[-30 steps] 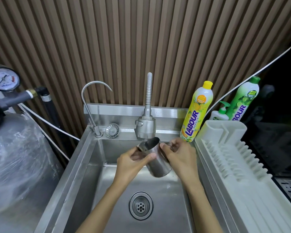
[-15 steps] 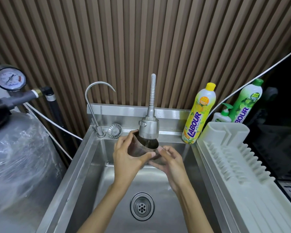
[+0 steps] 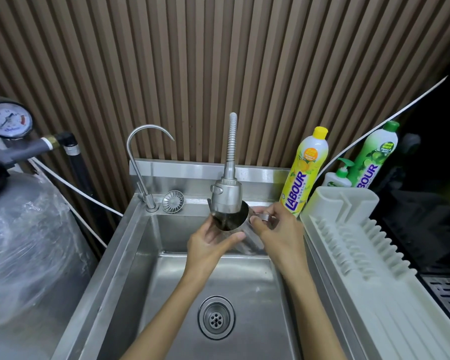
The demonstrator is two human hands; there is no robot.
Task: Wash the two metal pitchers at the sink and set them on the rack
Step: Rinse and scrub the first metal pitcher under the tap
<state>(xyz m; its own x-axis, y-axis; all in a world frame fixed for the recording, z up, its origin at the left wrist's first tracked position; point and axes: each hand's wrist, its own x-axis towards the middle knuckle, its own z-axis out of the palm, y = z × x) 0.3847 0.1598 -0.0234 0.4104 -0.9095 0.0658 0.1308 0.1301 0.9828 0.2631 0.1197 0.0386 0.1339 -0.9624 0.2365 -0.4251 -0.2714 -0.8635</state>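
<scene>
Steel on steel marks this stage: one steel pitcher (image 3: 247, 231) hangs over the sink (image 3: 166, 281), tilted with its mouth up against the spray faucet head (image 3: 226, 196) at twelve o'clock of the basin. The left hand (image 3: 208, 245) has its grip curled around the pitcher's wall from seven o'clock. The right hand (image 3: 276, 229), at three o'clock of the pitcher, has its grip closed on the handle (image 3: 264, 216). Whether water is running I cannot tell.

I judge the job to be early, with this first pitcher in the rinse. The white dish rack (image 3: 361, 255), just beside the sink at three o'clock, shows nothing in its slots. No second pitcher is in view, so washing it and setting both on the rack are left.

The basin is brushed stainless steel, with a round drain (image 3: 216, 318) at six o'clock. A gooseneck tap (image 3: 150, 203) and a loose strainer cap (image 3: 172, 201) sit on the back ledge at eleven o'clock. At one o'clock stand a yellow dish-soap bottle (image 3: 305, 172), a small pump bottle (image 3: 335, 178) and a green dish-soap bottle (image 3: 374, 157). A brown slatted wall (image 3: 218, 61) backs everything. At nine o'clock a plastic-wrapped tank (image 3: 24, 242) sits under a pressure gauge (image 3: 8, 120).
</scene>
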